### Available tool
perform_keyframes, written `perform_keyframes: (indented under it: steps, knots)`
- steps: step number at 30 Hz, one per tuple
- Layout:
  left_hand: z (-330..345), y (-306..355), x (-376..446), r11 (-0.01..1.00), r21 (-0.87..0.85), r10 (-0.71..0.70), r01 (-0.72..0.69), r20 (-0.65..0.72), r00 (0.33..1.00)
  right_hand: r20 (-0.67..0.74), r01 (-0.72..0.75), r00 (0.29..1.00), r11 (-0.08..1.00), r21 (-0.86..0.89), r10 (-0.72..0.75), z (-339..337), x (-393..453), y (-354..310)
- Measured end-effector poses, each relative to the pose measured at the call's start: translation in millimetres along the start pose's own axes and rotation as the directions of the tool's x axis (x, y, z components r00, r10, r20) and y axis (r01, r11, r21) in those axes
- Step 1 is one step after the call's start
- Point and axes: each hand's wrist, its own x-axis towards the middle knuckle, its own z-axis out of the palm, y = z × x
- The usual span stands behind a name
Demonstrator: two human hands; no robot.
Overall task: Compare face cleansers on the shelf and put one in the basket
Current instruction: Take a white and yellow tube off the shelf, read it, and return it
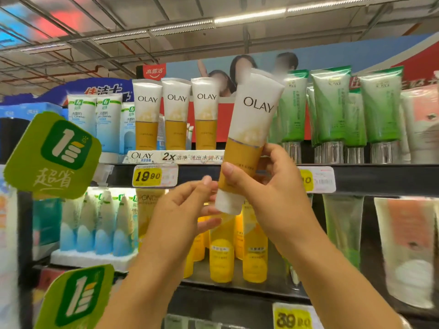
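Olay tube (251,129) is held up in front of the shelf (356,176), long axis near upright, leaning right, cap end down. Right hand (268,186) has fingers wrapped round the lower yellow part. Left hand (187,205) sits just left of the cap, fingers relaxed, tips touching it. Right hand does the carrying; basket not in view.
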Motion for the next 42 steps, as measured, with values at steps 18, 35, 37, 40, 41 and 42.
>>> perform_keyframes:
  steps: [18, 35, 37, 40, 41, 42]
  knots:
    - [27.7, -63.4, -164.1, 0.762, -0.482, -0.499, 0.432, -0.012, 0.866, 0.078, -0.457, 0.888, 0.846, 0.275, 0.454, -46.4, -148.8, 32.3]
    - [-10.6, -64.5, -214.7, 0.558, -0.648, -0.608, 0.519, 0.106, 0.787, 0.115, -0.577, 0.813, 0.761, 0.296, 0.571, -23.4, -206.5, 19.8]
    - [-25.0, -62.3, -218.0, 0.548, -0.637, -0.621, 0.543, 0.125, 0.774, 0.098, -0.59, 0.801, 0.749, 0.302, 0.591, -11.3, -213.8, 20.4]
    - [-47.3, -58.1, -222.8, 0.533, -0.631, -0.64, 0.564, 0.135, 0.756, 0.052, -0.59, 0.794, 0.746, 0.309, 0.606, 8.9, -223.2, 21.6]
    - [-54.8, -57.1, -224.4, 0.526, -0.634, -0.647, 0.567, 0.135, 0.751, 0.035, -0.588, 0.792, 0.745, 0.316, 0.61, 15.6, -225.8, 21.9]
    - [-62.1, -56.0, -226.0, 0.519, -0.635, -0.654, 0.572, 0.136, 0.744, 0.02, -0.588, 0.788, 0.742, 0.323, 0.616, 22.2, -228.5, 22.1]
